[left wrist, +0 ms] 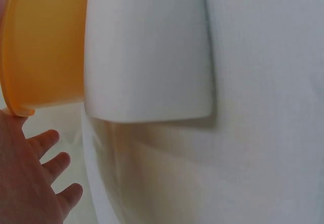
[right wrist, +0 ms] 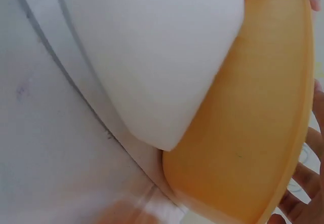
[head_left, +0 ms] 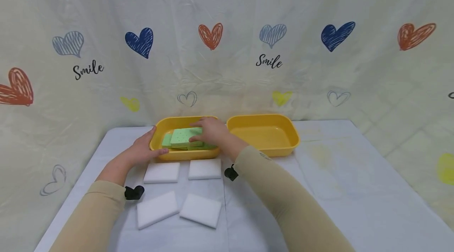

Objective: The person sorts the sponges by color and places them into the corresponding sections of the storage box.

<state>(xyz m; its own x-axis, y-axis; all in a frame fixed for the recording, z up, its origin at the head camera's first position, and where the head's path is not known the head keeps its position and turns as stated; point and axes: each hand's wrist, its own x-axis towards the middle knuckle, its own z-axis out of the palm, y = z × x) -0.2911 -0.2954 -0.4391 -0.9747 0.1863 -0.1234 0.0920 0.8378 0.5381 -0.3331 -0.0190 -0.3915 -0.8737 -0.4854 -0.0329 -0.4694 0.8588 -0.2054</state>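
Green sponges (head_left: 184,137) lie stacked in the left yellow tray (head_left: 166,157), seen in the head view. My left hand (head_left: 143,149) rests at that tray's left end, its thumb along the front rim. In the left wrist view, several fingers (left wrist: 56,166) extend past the tray's corner. My right hand (head_left: 213,130) reaches over the tray's right side with thumb and fingers spread apart. Its thumb overlaps the top sponge, while another finger extends above the sponge's far edge. The tray's wall hides the sponges in both wrist views.
A second yellow tray (head_left: 262,149) stands to the right. Four-sided white sponge-like blocks (head_left: 162,173) lie in front of the left tray, the nearer ones angled. A curtain with printed hearts (head_left: 139,43) hangs behind the white-covered table (head_left: 337,189).
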